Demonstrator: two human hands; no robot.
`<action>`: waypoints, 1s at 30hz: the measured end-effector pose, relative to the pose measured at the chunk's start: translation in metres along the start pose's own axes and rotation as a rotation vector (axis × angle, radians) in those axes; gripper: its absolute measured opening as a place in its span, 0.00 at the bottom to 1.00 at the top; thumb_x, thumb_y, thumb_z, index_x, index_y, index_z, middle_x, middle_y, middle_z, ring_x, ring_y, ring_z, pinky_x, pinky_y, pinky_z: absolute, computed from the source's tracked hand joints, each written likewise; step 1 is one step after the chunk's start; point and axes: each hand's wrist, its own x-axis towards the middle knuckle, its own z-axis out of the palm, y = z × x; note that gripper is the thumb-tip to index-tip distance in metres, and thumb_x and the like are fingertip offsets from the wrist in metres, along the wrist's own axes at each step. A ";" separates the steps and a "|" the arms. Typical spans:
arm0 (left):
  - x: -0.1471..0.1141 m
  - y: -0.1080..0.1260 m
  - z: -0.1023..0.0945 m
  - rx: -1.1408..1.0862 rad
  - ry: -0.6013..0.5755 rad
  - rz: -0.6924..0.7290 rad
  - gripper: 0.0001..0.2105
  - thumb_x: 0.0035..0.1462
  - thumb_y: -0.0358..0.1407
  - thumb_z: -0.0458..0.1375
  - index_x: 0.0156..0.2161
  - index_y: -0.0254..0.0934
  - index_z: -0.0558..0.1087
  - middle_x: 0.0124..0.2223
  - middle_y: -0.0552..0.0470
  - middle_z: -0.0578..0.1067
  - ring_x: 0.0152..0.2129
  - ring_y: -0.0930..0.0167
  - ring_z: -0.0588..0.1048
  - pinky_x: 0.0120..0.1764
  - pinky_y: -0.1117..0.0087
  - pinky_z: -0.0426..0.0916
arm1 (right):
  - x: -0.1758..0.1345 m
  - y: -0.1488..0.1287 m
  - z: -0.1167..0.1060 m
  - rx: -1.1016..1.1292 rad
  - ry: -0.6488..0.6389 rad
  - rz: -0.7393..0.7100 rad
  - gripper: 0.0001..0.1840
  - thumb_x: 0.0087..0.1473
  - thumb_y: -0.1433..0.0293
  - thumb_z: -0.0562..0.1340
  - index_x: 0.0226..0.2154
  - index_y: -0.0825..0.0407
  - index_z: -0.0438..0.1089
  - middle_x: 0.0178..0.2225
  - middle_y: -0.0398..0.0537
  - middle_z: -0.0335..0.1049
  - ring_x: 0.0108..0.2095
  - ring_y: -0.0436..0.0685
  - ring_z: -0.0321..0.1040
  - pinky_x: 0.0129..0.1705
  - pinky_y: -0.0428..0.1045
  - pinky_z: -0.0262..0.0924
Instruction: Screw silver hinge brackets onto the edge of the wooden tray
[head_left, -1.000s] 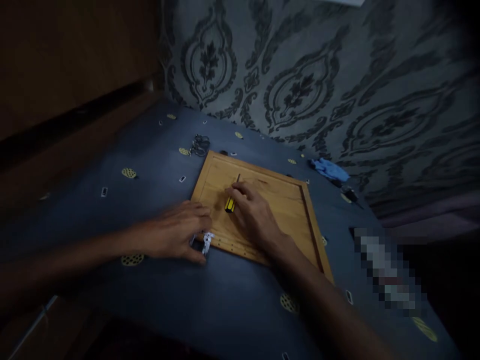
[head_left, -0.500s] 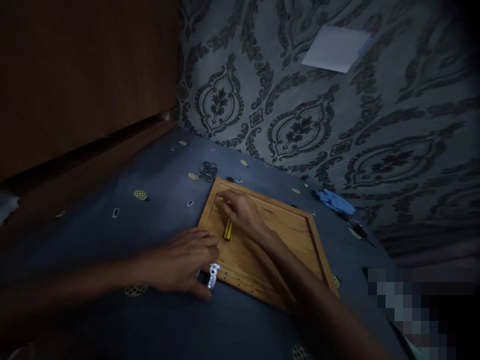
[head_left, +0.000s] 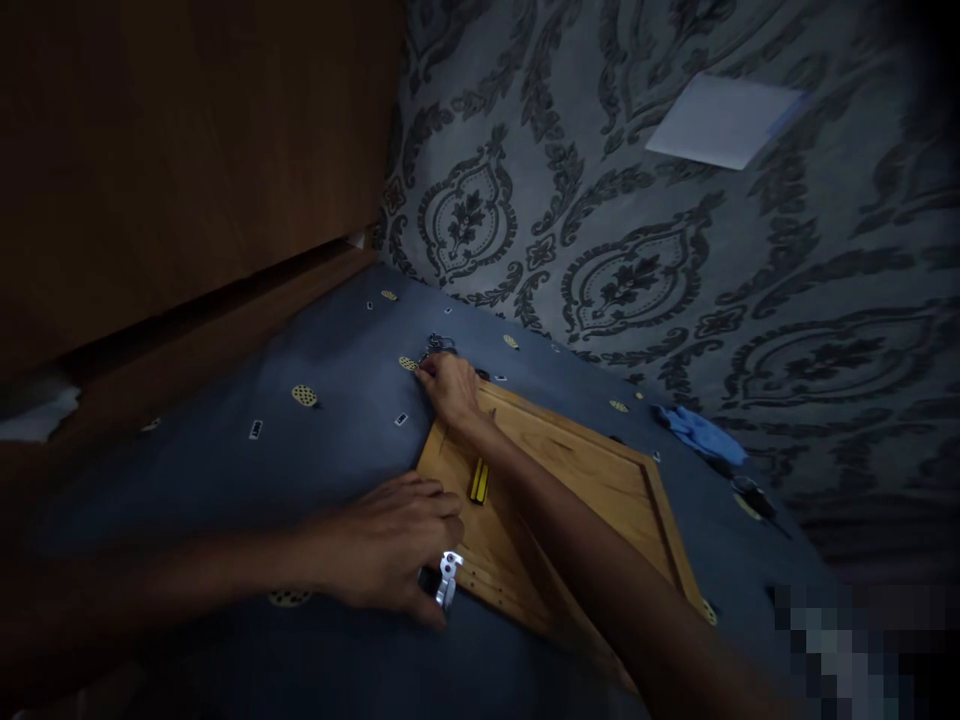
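A wooden cabinet door [head_left: 555, 430] with a raised frame lies on a dark patterned bed sheet. At its near left corner, my left hand [head_left: 397, 545] curls around a shiny metal hinge [head_left: 448, 580], fingers on the door edge and thumb below. My right hand [head_left: 450, 390] reaches across to the far left corner of the door. Its fingers are pinched together beside a small heap of dark metal pieces [head_left: 441, 343]; what is between them is hidden. A screwdriver with a yellow and black handle [head_left: 479, 481] lies on the door, partly under my right forearm.
A blue cloth [head_left: 701, 432] and a dark tool [head_left: 754, 497] lie on the sheet at the right. A brown wooden cabinet [head_left: 187, 150] borders the left side. Patterned wallpaper [head_left: 630, 280] rises behind, with a white sheet of paper [head_left: 724, 120] on it.
My right hand has moved from above the door to the dark metal pieces past its far left corner. My left hand stays by the hinge. The view has shifted slightly.
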 end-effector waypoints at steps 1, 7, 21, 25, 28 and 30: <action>0.000 0.000 0.000 0.001 -0.003 -0.002 0.21 0.54 0.46 0.76 0.35 0.38 0.69 0.42 0.51 0.77 0.41 0.61 0.76 0.47 0.61 0.67 | 0.000 -0.001 0.001 0.003 0.001 0.014 0.21 0.68 0.60 0.67 0.59 0.50 0.72 0.59 0.54 0.73 0.55 0.62 0.75 0.55 0.61 0.75; 0.001 0.002 -0.002 0.006 -0.011 -0.006 0.22 0.52 0.45 0.77 0.34 0.37 0.69 0.42 0.51 0.77 0.41 0.61 0.76 0.46 0.62 0.66 | 0.000 0.000 0.003 0.081 0.021 0.027 0.20 0.69 0.60 0.67 0.59 0.50 0.72 0.60 0.54 0.73 0.54 0.62 0.75 0.55 0.61 0.75; -0.005 0.004 -0.006 -0.024 -0.053 -0.041 0.17 0.54 0.36 0.77 0.36 0.37 0.71 0.43 0.54 0.73 0.43 0.64 0.72 0.45 0.66 0.62 | -0.043 0.029 0.016 0.678 0.242 -0.108 0.06 0.62 0.76 0.61 0.36 0.49 0.69 0.29 0.40 0.69 0.32 0.55 0.70 0.40 0.51 0.69; -0.009 -0.011 0.005 -0.043 -0.004 0.014 0.12 0.58 0.38 0.72 0.40 0.39 0.74 0.42 0.54 0.74 0.40 0.63 0.73 0.44 0.65 0.62 | -0.074 0.026 0.007 0.756 0.292 -0.126 0.06 0.62 0.76 0.64 0.35 0.49 0.70 0.33 0.40 0.73 0.35 0.52 0.71 0.43 0.48 0.68; -0.010 -0.021 0.014 -0.044 0.057 0.070 0.11 0.59 0.41 0.69 0.41 0.40 0.74 0.43 0.54 0.76 0.41 0.63 0.74 0.43 0.65 0.62 | -0.103 0.027 0.000 0.773 0.265 -0.157 0.02 0.64 0.72 0.68 0.37 0.51 0.75 0.34 0.40 0.76 0.35 0.50 0.73 0.40 0.45 0.70; -0.011 -0.022 0.016 -0.036 0.067 0.065 0.07 0.62 0.39 0.65 0.41 0.41 0.74 0.43 0.55 0.76 0.40 0.64 0.75 0.43 0.66 0.63 | -0.124 0.031 -0.004 0.851 0.251 -0.179 0.02 0.65 0.71 0.68 0.38 0.53 0.78 0.35 0.42 0.77 0.34 0.49 0.74 0.39 0.44 0.70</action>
